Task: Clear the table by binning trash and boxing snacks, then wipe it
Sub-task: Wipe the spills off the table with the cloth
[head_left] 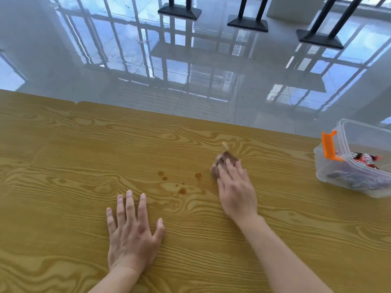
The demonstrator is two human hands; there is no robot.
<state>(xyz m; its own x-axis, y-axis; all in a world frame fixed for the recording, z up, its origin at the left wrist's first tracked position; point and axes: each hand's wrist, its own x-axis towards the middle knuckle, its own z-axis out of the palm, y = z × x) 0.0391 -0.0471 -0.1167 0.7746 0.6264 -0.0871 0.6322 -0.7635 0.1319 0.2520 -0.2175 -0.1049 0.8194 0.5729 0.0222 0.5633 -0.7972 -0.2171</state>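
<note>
We brace the left hand (pixel 131 235) flat on the surface (pixel 63 208), fingers wide, to steady us. The right hand (pixel 236 191) has straight fingers pressing the cloth (pixel 221 163) down, just beside the stains (pixel 182 190).

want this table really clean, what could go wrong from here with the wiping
The cloth under the right hand looks brown itself, so it may smear the brown spots rather than lift them. The spots are scattered to its left, so small ones could be missed. The clear box of snacks stands to the right of that hand; a wide stroke might knock it.
</note>
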